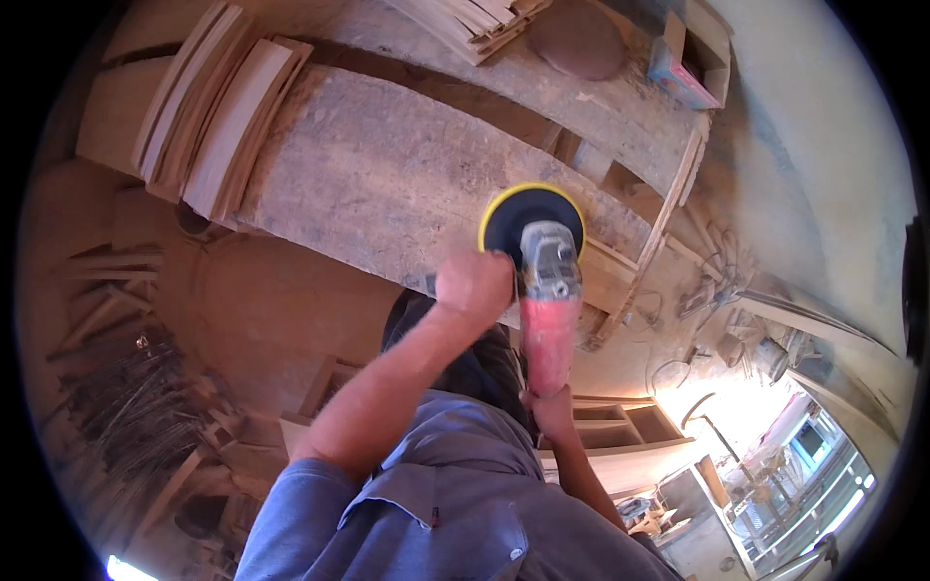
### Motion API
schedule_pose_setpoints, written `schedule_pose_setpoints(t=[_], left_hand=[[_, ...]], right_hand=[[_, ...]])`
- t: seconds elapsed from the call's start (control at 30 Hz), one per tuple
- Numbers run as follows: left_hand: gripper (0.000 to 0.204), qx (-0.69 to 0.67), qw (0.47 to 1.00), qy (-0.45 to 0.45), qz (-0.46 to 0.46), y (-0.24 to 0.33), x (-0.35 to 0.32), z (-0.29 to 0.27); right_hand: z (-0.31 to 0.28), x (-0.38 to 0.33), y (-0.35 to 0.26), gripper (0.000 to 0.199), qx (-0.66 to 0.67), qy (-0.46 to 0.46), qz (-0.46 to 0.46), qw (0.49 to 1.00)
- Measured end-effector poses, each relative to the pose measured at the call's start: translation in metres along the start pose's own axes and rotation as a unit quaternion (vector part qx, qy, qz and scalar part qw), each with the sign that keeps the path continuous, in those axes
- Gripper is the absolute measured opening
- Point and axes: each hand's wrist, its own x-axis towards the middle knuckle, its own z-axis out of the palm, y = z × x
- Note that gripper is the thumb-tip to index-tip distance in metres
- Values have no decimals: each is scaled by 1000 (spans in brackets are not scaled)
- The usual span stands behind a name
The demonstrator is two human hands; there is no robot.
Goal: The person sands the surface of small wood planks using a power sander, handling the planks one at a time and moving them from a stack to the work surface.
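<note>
The person is working a red-bodied angle sander (549, 320) against a broad, rough wooden slab (387, 174) that is lying across the dusty workbench (620, 107). The left hand (473, 283) is closing in a fist around the side handle, which is hidden within the grip, just beside the tool's grey gear head. The right hand (552, 407) is wrapping the rear end of the red body, fingers closed around it — both hands are therefore clamped on the one tool, one ahead of the other. The black backing disc with its yellow rim (532, 219) is sitting at the near edge of the slab; whether it is pressing flat or tilting slightly cannot be told from this view. Judging by its build, the sander is rigid and moderately heavy, likely front-weighted at the gear head, and it is probably pulling sideways when the disc bites — so the two-point hold, side handle plus rear body, appears the sound place to take it. The disc edge is not a place for fingers. A stack of thin wooden boards (208, 111) is leaning at the slab's far left end, more strips (475, 19) are lying at the top, and a round brown disc (576, 39) is resting beyond them.
</note>
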Motion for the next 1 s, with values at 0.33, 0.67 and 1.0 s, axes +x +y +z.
schedule_pose_setpoints(t=[0.33, 0.67, 1.0], left_hand=[[17, -14, 995, -78, -60, 7, -31, 12], [24, 47, 995, -75, -43, 23, -42, 21], [15, -18, 975, -166, 146, 148, -8, 80]], right_hand=[[-8, -13, 24, 31, -107, -42, -72, 991], [-2, -19, 54, 33, -136, -30, 17, 990], [-54, -66, 104, 23, 143, 67, 220, 963]])
